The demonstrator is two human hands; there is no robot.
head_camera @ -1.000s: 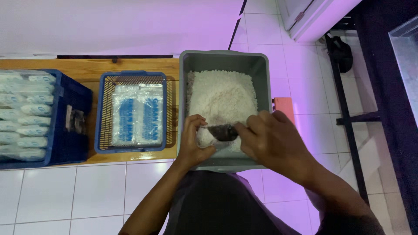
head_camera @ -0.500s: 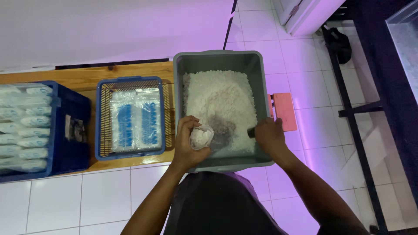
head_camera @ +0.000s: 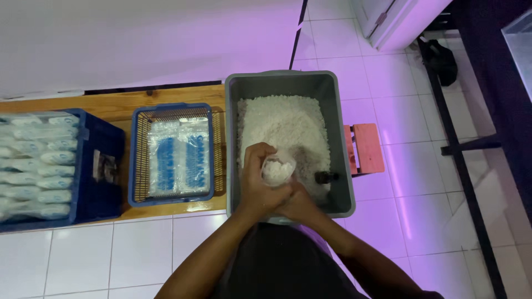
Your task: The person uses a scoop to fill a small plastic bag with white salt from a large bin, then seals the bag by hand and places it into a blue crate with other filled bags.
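- Fingers of the left hand (head_camera: 260,177) curl round a small clear plastic bag (head_camera: 277,169), pinching it upright with its open mouth facing up; white grains fill its lower part.
- Head view: the right hand (head_camera: 299,202) sits just below and to the right of the left, touching it at the base of the bag. Its fingers are folded under and mostly hidden, so I cannot tell whether they grip the bag or only support it.
- Both hands meet over the near end of the grey plastic tub (head_camera: 343,166), above the near rim. The bag's long axis runs roughly straight up toward the camera, with the left hand nearer its mouth and the right nearer its bottom.
- White granules (head_camera: 282,122) are heaped across the far and middle part of the tub, away from the person, beyond the fingers.
- A dark scoop (head_camera: 326,177) lies in the tub's near right part, just right of the hands and not touched by either; the right hand is the nearer one.
- Both forearms come up from the bottom edge and converge at the tub's near wall, wrists bent slightly inward.
- Left of the tub, a blue mesh basket (head_camera: 138,160) holds flat filled packets (head_camera: 177,158); further left, a dark blue crate (head_camera: 97,188) holds stacked filled bags (head_camera: 36,166). Both rest on a wooden bench (head_camera: 111,102).
- A small red stool (head_camera: 368,147) stands just right of the tub on the tiled floor (head_camera: 111,249).
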